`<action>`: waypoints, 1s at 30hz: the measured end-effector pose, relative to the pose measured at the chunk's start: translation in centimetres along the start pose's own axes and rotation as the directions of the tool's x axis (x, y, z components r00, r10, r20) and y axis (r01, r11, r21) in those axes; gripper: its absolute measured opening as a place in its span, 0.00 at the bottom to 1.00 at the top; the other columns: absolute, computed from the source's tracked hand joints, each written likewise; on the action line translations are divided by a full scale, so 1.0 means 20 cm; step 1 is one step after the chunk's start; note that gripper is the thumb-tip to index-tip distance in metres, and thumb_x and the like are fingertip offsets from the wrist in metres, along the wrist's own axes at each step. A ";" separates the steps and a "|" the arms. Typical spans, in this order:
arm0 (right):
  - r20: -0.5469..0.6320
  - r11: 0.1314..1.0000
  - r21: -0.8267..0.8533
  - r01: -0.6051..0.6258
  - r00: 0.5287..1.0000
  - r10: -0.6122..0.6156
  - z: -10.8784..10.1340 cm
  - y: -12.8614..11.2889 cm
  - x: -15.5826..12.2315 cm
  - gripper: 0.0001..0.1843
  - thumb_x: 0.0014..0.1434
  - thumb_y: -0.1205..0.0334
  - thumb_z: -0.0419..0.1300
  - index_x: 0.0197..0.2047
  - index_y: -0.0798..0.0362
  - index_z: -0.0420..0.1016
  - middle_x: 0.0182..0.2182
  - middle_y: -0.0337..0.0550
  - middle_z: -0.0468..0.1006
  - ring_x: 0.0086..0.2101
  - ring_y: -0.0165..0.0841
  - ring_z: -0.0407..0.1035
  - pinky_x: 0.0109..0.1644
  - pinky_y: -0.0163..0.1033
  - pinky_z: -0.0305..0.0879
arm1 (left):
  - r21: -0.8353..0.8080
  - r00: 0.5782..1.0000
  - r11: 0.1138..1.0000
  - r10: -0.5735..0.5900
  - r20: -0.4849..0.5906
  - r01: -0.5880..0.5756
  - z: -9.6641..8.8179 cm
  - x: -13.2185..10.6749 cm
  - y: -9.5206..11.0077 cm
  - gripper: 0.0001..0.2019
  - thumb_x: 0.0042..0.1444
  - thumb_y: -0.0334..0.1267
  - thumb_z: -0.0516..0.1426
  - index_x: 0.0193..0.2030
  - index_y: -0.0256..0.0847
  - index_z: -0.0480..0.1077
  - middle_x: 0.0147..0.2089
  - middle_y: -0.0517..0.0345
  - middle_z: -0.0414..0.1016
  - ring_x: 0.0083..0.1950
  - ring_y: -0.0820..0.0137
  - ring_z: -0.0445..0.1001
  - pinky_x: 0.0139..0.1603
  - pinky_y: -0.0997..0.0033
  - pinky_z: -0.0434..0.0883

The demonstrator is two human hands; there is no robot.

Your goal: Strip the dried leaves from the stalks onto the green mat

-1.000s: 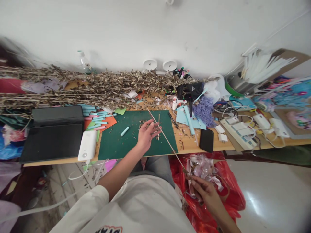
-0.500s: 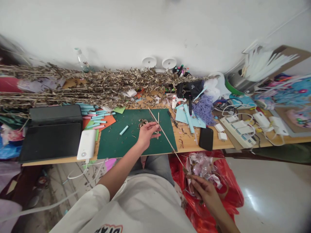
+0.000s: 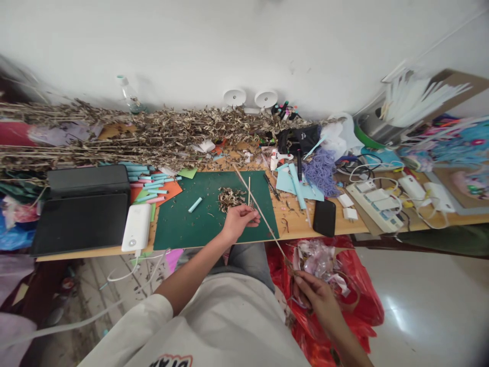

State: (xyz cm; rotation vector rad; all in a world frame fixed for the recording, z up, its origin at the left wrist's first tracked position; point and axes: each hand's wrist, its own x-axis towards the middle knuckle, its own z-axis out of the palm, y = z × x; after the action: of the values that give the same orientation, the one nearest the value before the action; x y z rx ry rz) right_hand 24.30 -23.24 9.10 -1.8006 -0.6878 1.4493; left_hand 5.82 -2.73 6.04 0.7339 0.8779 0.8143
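Note:
A long thin dry stalk (image 3: 254,203) runs slantwise from the back of the green cutting mat (image 3: 179,227) down past the table's front edge. My left hand (image 3: 239,223) pinches the stalk over the mat's right part, fingers closed round it. My right hand (image 3: 317,297) grips the stalk's lower end, below the table edge and over a red plastic bag (image 3: 364,308). A small heap of dry leaf crumbs (image 3: 230,197) lies on the mat just behind my left hand. A short stick (image 3: 249,189) lies upright on the mat beside the heap.
Bundles of dry leafy stalks (image 3: 114,135) lie along the back of the table. A black case (image 3: 84,206) and white power bank (image 3: 137,228) sit left of the mat. A black phone (image 3: 324,217), power strip (image 3: 376,203), purple yarn (image 3: 323,174) and rolled paper tubes (image 3: 153,182) crowd the table.
My left hand has slid down the stalk toward me. The heap of leaf crumbs behind it on the mat now shows larger. My right hand has stayed at the stalk's lower end.

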 end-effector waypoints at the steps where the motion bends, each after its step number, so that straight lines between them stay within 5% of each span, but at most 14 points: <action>1: 0.011 1.000 0.004 0.001 1.000 -0.001 0.01 0.01 0.01 0.25 0.52 0.43 0.63 0.43 0.56 0.77 0.19 0.35 0.66 0.17 0.23 0.50 0.20 0.30 0.44 | 0.019 1.000 1.000 -0.009 0.017 0.008 0.01 -0.01 -0.03 0.18 0.42 0.46 0.68 0.29 0.33 0.70 0.28 0.55 0.76 0.27 0.74 0.75 0.30 0.73 0.76; 5: 0.023 1.000 0.014 0.003 1.000 -0.003 0.05 0.01 0.03 0.25 0.53 0.43 0.62 0.45 0.54 0.76 0.20 0.35 0.67 0.16 0.22 0.50 0.18 0.30 0.43 | 0.116 0.997 0.993 -0.042 0.057 0.035 0.02 -0.05 -0.11 0.15 0.45 0.45 0.66 0.29 0.34 0.71 0.28 0.55 0.76 0.27 0.72 0.75 0.28 0.73 0.75; 8: 0.013 1.000 0.008 -0.006 1.000 0.006 0.06 0.00 0.02 0.25 0.53 0.43 0.62 0.44 0.54 0.76 0.20 0.35 0.67 0.17 0.22 0.49 0.18 0.29 0.44 | 0.318 0.993 0.943 0.111 -0.028 -0.096 -0.07 -0.04 -0.08 0.10 0.51 0.42 0.62 0.32 0.36 0.74 0.28 0.55 0.77 0.29 0.70 0.76 0.32 0.70 0.75; 11: -0.007 1.000 0.008 -0.023 1.000 0.023 0.05 0.00 0.02 0.26 0.52 0.42 0.63 0.44 0.54 0.76 0.19 0.35 0.66 0.16 0.22 0.49 0.17 0.29 0.44 | 0.689 0.897 0.686 0.425 -0.120 -0.233 -0.23 0.02 0.03 0.07 0.55 0.37 0.59 0.38 0.39 0.78 0.34 0.54 0.80 0.35 0.67 0.77 0.41 0.66 0.74; 13: -0.007 1.000 0.008 -0.012 1.000 0.013 0.05 0.01 0.02 0.26 0.51 0.42 0.63 0.44 0.55 0.76 0.19 0.35 0.67 0.16 0.22 0.49 0.18 0.29 0.44 | 0.818 0.841 0.537 0.525 -0.130 -0.209 -0.33 0.07 0.11 0.09 0.56 0.35 0.57 0.40 0.40 0.78 0.40 0.51 0.80 0.40 0.64 0.77 0.46 0.64 0.73; 15: 0.008 1.000 0.010 0.006 1.000 -0.006 0.05 0.02 0.03 0.26 0.52 0.43 0.63 0.45 0.55 0.76 0.19 0.35 0.67 0.16 0.22 0.50 0.18 0.29 0.44 | 0.860 0.821 0.477 0.555 -0.135 -0.181 -0.39 0.10 0.17 0.11 0.55 0.35 0.58 0.44 0.39 0.78 0.41 0.49 0.80 0.41 0.62 0.77 0.46 0.63 0.72; 18: 0.030 1.000 0.010 0.022 0.999 -0.023 0.06 0.02 0.05 0.26 0.52 0.42 0.63 0.45 0.56 0.76 0.18 0.34 0.67 0.16 0.22 0.50 0.19 0.29 0.44 | 0.732 0.858 0.652 0.476 -0.192 -0.198 -0.38 0.12 0.23 0.16 0.57 0.42 0.57 0.47 0.36 0.76 0.38 0.48 0.80 0.34 0.66 0.76 0.36 0.69 0.73; 22: 0.043 0.999 -0.014 0.038 0.998 -0.037 0.07 0.01 0.05 0.26 0.51 0.42 0.63 0.44 0.56 0.77 0.17 0.34 0.66 0.15 0.22 0.50 0.19 0.30 0.43 | 0.327 0.926 0.912 0.322 -0.200 -0.247 -0.27 0.13 0.27 0.22 0.55 0.53 0.57 0.45 0.35 0.75 0.40 0.49 0.78 0.28 0.73 0.71 0.23 0.77 0.69; 26: 0.048 0.998 -0.034 0.051 0.998 -0.049 0.07 0.02 0.05 0.27 0.52 0.41 0.63 0.44 0.55 0.77 0.18 0.35 0.67 0.15 0.23 0.50 0.19 0.31 0.44 | 0.220 0.942 0.947 0.278 -0.187 -0.236 -0.22 0.15 0.30 0.17 0.47 0.50 0.63 0.32 0.35 0.74 0.32 0.53 0.77 0.23 0.77 0.67 0.20 0.78 0.65; 30: 0.018 0.999 -0.032 0.044 0.999 -0.044 0.07 0.02 0.05 0.27 0.52 0.41 0.62 0.43 0.56 0.77 0.17 0.35 0.66 0.16 0.23 0.50 0.19 0.30 0.44 | 0.332 0.943 0.916 0.292 -0.162 -0.226 -0.21 0.15 0.29 0.14 0.50 0.48 0.61 0.30 0.37 0.72 0.26 0.57 0.74 0.21 0.77 0.66 0.20 0.78 0.63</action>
State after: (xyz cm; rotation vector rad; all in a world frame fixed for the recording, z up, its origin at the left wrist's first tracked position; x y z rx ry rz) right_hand 23.13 -22.51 8.01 -1.7880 -0.7590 1.4340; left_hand 1.59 3.56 7.79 1.0721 1.1284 1.0168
